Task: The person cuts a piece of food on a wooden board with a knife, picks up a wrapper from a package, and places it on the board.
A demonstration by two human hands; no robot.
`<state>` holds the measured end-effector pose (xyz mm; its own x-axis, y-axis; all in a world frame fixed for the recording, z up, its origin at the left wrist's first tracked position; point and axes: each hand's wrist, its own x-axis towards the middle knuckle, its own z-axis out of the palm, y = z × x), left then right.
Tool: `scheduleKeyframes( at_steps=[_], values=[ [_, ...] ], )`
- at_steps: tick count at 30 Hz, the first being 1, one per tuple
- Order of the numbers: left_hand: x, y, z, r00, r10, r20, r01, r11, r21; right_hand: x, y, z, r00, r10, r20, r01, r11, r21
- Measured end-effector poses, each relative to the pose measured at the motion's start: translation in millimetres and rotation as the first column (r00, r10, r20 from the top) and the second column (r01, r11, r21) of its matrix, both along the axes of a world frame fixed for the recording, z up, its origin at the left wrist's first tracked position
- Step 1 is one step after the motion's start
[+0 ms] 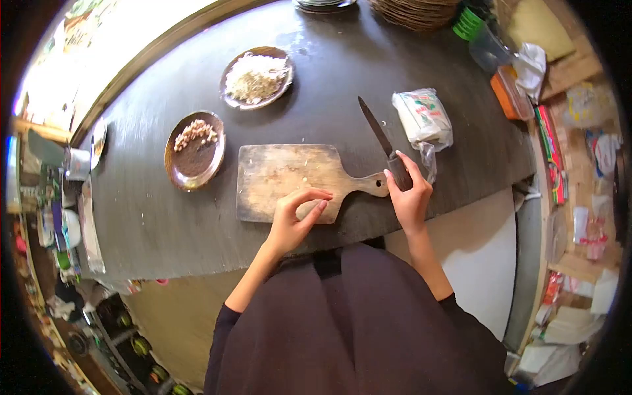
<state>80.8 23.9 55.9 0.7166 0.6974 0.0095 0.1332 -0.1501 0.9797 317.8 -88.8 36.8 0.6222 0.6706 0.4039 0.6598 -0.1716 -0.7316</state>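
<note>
In my right hand (413, 201) is a kitchen knife (377, 126), gripped by its dark handle, its blade pointing up and to the left. The knife handle lies close beside the handle end of a worn wooden cutting board (270, 174). Over the board's lower edge my left hand (291, 214) is curved, thumb and fingers apart, holding nothing. A few tiny pale bits lie on the board. To its left sits a plate (220, 161) with small brownish chopped pieces and dark powder. Further back, another plate (289, 79) bears a heap of whitish shreds (253, 78).
A plastic-wrapped white packet (424, 118) lies right of the knife. Woven plates (415, 10) are stacked at the back of the dark table (151, 243), near an orange container (510, 92) and a green basket (467, 24). Shelves with packets (592, 230) line the right side.
</note>
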Motion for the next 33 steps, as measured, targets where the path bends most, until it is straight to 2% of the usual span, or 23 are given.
scheduleKeyframes(
  at_steps=[3, 5, 6, 7, 10, 11, 12, 13, 14, 15, 16, 18, 19, 21, 23, 25, 27, 29, 30, 31, 33],
  values=[
    [7.8, 6.8, 8.7, 0.997, -0.056, -0.047, 0.061, 0.992, 0.110, 13.1, -14.9, -1.9, 0.997, -0.063, -0.042, 0.063, 0.998, -0.002],
    [20.4, 10.1, 12.6, 0.993, -0.105, -0.053, 0.111, 0.986, 0.128, 28.3, -27.1, -3.7, 0.973, -0.228, 0.042, 0.223, 0.970, 0.100],
    [29.3, 12.2, 14.6, 0.989, -0.141, -0.045, 0.146, 0.981, 0.130, 39.1, -35.8, -8.3, 0.955, -0.297, 0.024, 0.292, 0.949, 0.117],
    [39.0, 14.1, 16.6, 0.983, -0.177, -0.038, 0.181, 0.975, 0.132, 53.3, -43.5, -14.9, 0.916, -0.383, 0.121, 0.363, 0.918, 0.160],
    [76.1, 19.1, 15.6, 0.963, -0.263, -0.065, 0.269, 0.955, 0.125, 85.4, -65.9, -18.7, 0.814, -0.508, 0.282, 0.518, 0.854, 0.046],
    [90.9, 20.4, 16.8, 0.954, -0.285, -0.090, 0.295, 0.947, 0.128, 91.1, -69.8, -22.0, 0.797, -0.536, 0.280, 0.545, 0.837, 0.050],
    [105.9, 21.7, 22.3, 0.935, -0.313, -0.168, 0.342, 0.922, 0.181, 96.2, -71.5, -28.1, 0.802, -0.543, 0.248, 0.562, 0.827, -0.008],
    [122.3, 21.8, 22.1, 0.925, -0.339, -0.171, 0.368, 0.911, 0.188, 100.3, -73.1, -32.2, 0.808, -0.550, 0.213, 0.573, 0.817, -0.066],
    [139.2, 20.5, 20.2, 0.934, -0.319, -0.162, 0.358, 0.820, 0.447, 103.7, -75.7, -33.3, 0.825, -0.516, 0.230, 0.551, 0.826, -0.122],
    [155.3, 19.6, 18.6, 0.942, -0.304, -0.142, 0.317, 0.669, 0.673, 106.8, -74.7, -37.8, 0.828, -0.513, 0.226, 0.550, 0.822, -0.147],
    [170.3, 19.7, 17.9, 0.934, -0.326, -0.148, 0.336, 0.655, 0.677, 106.0, -74.1, -37.1, 0.834, -0.505, 0.220, 0.545, 0.815, -0.197],
    [196.3, 18.9, 15.3, 0.939, -0.271, -0.213, 0.332, 0.544, 0.770, 104.1, -71.6, -34.2, 0.835, -0.509, 0.208, 0.548, 0.799, -0.246],
    [204.9, 18.1, 13.1, 0.934, -0.282, -0.220, 0.344, 0.539, 0.769, 102.2, -70.0, -31.5, 0.837, -0.498, 0.227, 0.545, 0.792, -0.275],
    [222.3, 18.5, 8.2, 0.947, -0.213, -0.241, 0.310, 0.396, 0.864, 102.7, -65.2, -23.7, 0.835, -0.493, 0.245, 0.549, 0.781, -0.298],
    [234.3, 22.4, -1.3, 0.941, -0.199, -0.275, 0.329, 0.330, 0.885, 103.8, -57.0, -8.0, 0.846, -0.404, 0.347, 0.494, 0.839, -0.228],
    [243.0, 25.3, -7.4, 0.944, -0.136, -0.301, 0.326, 0.241, 0.914, 112.8, -42.4, -10.9, 0.903, -0.271, 0.333, 0.324, 0.939, -0.113],
    [249.2, 27.6, -1.5, 0.943, -0.086, -0.321, 0.332, 0.214, 0.919, 117.5, -26.3, -5.7, 0.919, -0.173, 0.355, 0.223, 0.969, -0.105],
    [252.6, 34.5, -4.5, 0.910, -0.020, -0.413, 0.401, 0.286, 0.870, 128.7, -14.3, -9.4, 0.897, -0.176, 0.407, 0.231, 0.969, -0.091],
    [252.2, 36.6, -6.4, 0.923, 0.024, -0.384, 0.365, 0.264, 0.893, 135.1, -9.9, -11.1, 0.869, -0.174, 0.464, 0.234, 0.969, -0.074],
    [251.8, 39.1, -6.7, 0.922, 0.029, -0.387, 0.366, 0.261, 0.893, 140.6, -7.3, -10.4, 0.870, -0.174, 0.461, 0.231, 0.970, -0.070],
    [250.6, 43.5, -7.5, 0.913, -0.014, -0.407, 0.391, 0.315, 0.865, 149.2, -3.8, -8.9, 0.898, -0.044, 0.438, 0.128, 0.978, -0.164]
  ],
)
